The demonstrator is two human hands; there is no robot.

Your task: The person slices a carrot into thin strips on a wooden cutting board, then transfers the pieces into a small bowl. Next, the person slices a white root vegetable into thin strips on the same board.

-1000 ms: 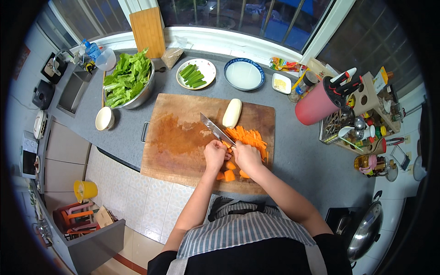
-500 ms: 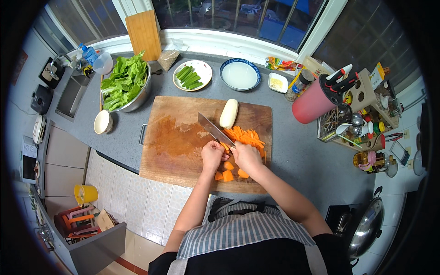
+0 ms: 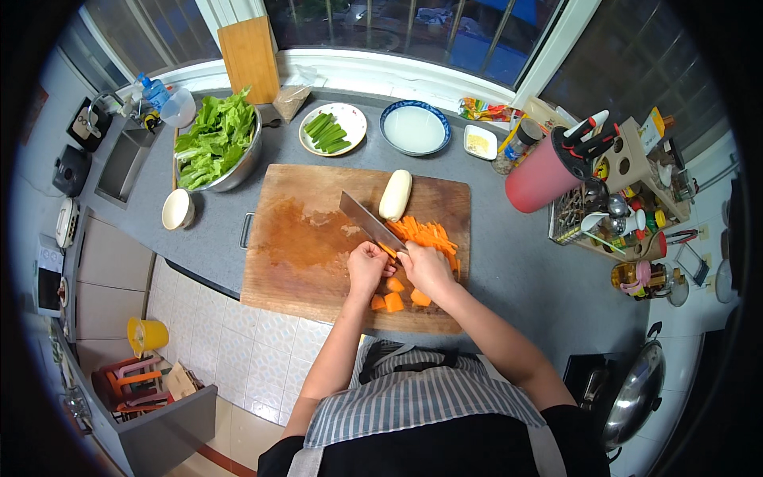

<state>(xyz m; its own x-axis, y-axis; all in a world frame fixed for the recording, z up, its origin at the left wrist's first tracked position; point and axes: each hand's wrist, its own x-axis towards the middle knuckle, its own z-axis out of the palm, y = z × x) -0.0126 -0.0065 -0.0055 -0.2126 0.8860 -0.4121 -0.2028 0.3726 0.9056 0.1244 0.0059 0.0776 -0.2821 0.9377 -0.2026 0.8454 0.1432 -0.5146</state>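
Observation:
My right hand is closed round the handle of a cleaver, whose wide blade slants up and to the left over the wooden cutting board. Pressed close to the blade's near side, my left hand has its fingers curled on a piece of carrot, mostly hidden by fingers and blade. Right of the blade lies a heap of carrot strips. Several carrot chunks sit nearest me on the board. A peeled pale, thick root piece lies beyond the blade.
Along the back stand a steel bowl of lettuce, a plate of cut green stalks, a blue-rimmed dish and a small dish of minced pieces. A small cup is left; a red knife block is right.
The cleaver and both hands have shifted very slightly. My grip on the cleaver and on the carrot stays the same.

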